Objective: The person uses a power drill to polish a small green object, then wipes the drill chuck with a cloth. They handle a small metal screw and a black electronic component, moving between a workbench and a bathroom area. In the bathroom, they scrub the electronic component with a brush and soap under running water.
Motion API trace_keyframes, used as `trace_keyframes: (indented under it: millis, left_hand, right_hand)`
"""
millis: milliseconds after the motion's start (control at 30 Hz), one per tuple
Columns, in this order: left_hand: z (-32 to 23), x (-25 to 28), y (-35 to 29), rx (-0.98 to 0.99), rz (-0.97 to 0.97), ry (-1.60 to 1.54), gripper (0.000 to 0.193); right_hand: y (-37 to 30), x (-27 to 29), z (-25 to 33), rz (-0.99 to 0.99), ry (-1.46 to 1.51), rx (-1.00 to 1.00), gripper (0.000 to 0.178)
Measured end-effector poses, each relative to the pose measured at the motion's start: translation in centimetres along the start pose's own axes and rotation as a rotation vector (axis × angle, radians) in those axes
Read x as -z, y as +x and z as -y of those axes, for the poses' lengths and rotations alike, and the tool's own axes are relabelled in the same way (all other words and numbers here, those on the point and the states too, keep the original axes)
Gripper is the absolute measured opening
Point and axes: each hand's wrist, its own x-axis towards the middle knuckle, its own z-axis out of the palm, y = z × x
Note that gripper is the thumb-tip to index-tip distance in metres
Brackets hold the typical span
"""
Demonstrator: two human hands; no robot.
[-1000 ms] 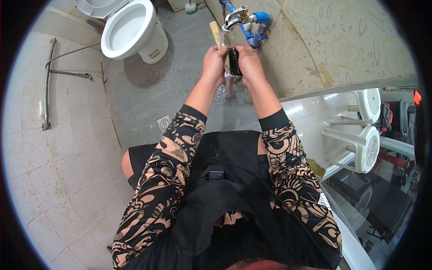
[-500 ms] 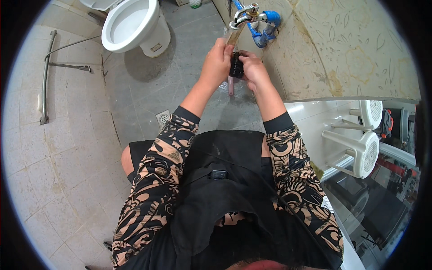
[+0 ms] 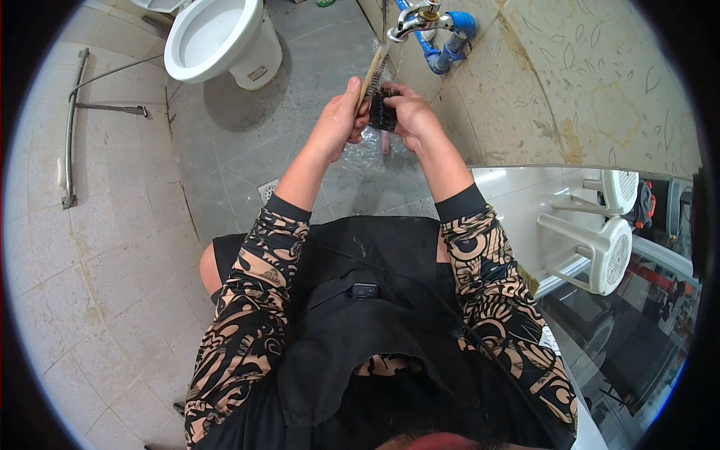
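My left hand (image 3: 343, 120) is closed around a wooden brush (image 3: 368, 77), its tan back tilted up and its bristles facing right under the tap. A small black ridged block (image 3: 383, 112) is gripped in my right hand (image 3: 413, 116), thumb and fingers on its right side; I cannot make out what kind of part it is. The brush stands just left of the block, partly overlapping it from this angle. Above both, a chrome tap (image 3: 412, 24) lets water run down over the brush bristles.
Blue pipe fittings (image 3: 448, 54) join the tap to the tiled wall at right. A pinkish stick-like thing (image 3: 385, 142) shows below the block. A white toilet (image 3: 214, 41) stands far left, a floor drain (image 3: 268, 190) nearer. White plastic stools (image 3: 607, 255) are at right.
My left hand has moved left and tilted the brush up, so its bristles now show under the water. The black block has shifted slightly left and down in my right hand.
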Motion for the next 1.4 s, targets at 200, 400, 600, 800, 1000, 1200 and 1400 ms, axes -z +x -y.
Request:
trace_keyframes:
  millis: [200, 400, 600, 800, 1000, 1200, 1400]
  left_hand:
    - [-1.5, 0.8, -1.4, 0.15, 0.185, -0.107, 0.066]
    - [-2.4, 2.5, -0.6, 0.017, 0.044, 0.011, 0.07]
    - [-4.6, 1.1, 2.3, -0.148, 0.041, -0.189, 0.051]
    - [-2.7, -0.3, 0.4, -0.182, -0.017, -0.169, 0.04]
    - [-6.1, 2.5, 0.7, -0.388, -0.119, 0.053, 0.03]
    - [0.6, 2.4, 2.4, -0.282, -0.145, -0.027, 0.025]
    - [4.9, 1.5, 4.0, -0.09, -0.1, -0.557, 0.023]
  right_hand:
    - [0.8, -0.1, -0.1, 0.034, -0.026, 0.08, 0.041]
    - [0.1, -1.0, 1.1, 0.077, 0.051, 0.019, 0.042]
    - [-1.7, -1.6, 2.9, -0.008, 0.126, 0.075, 0.034]
    - [-1.1, -1.6, 2.2, 0.077, 0.271, 0.092, 0.033]
    - [-1.5, -2.9, 3.9, 0.088, -0.189, -0.046, 0.043]
    - [-0.7, -3.8, 3.4, 0.061, -0.525, 0.065, 0.05]
    - [-3.5, -1.4, 4.5, -0.376, -1.156, 0.85, 0.035]
